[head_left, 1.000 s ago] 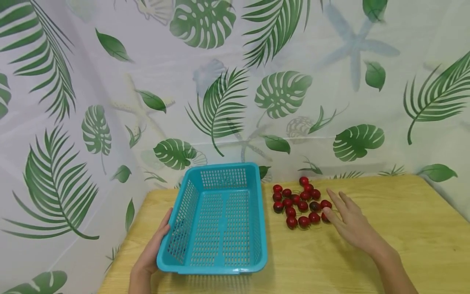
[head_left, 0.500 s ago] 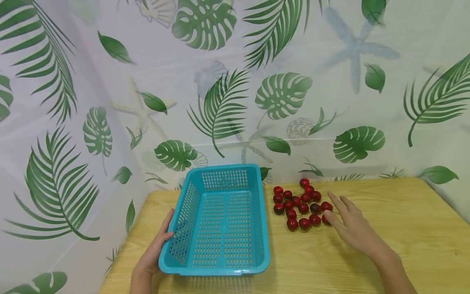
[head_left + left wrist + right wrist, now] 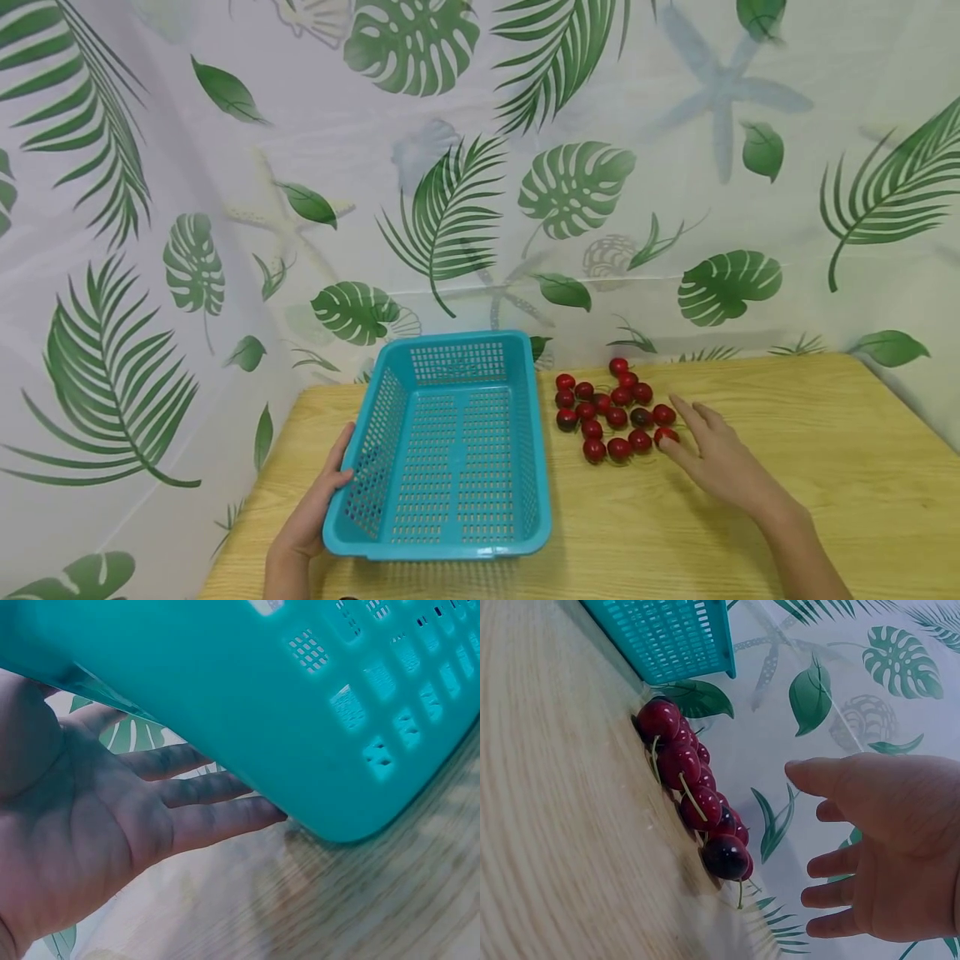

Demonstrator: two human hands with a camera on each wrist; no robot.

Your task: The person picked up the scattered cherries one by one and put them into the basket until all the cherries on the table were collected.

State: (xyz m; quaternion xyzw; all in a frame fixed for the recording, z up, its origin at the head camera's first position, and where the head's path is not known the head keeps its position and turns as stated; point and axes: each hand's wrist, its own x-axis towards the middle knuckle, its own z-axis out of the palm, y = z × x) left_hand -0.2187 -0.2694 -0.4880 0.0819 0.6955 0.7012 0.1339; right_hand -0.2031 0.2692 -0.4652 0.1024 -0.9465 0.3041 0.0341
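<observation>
A turquoise plastic basket (image 3: 455, 551) with perforated walls and floor stands on the table, holding nothing. My left hand (image 3: 309, 515) holds its left side: the thumb lies on the rim and the fingers run along the outer wall. In the left wrist view these fingers are nearly straight, with their ends at the basket wall (image 3: 240, 697). Right of the basket lie several dark red cherries (image 3: 617, 417) with thin green stems, loosely grouped. My right hand (image 3: 723, 467) hovers at their right side with relaxed fingers apart, thumb near the rightmost cherry (image 3: 666, 436), gripping nothing.
The wood-grain table (image 3: 817, 467) ends at a hanging cloth (image 3: 480, 108) printed with leaves, shells and starfish, which rises behind and on the left. The basket's far end stands close to that cloth. A small dark sliver (image 3: 348, 597) shows at the bottom edge of the head view.
Over the last second the left thumb has come onto the basket's rim and the basket has shifted very slightly right. The right hand stays beside the cherries, its fingers slightly lower.
</observation>
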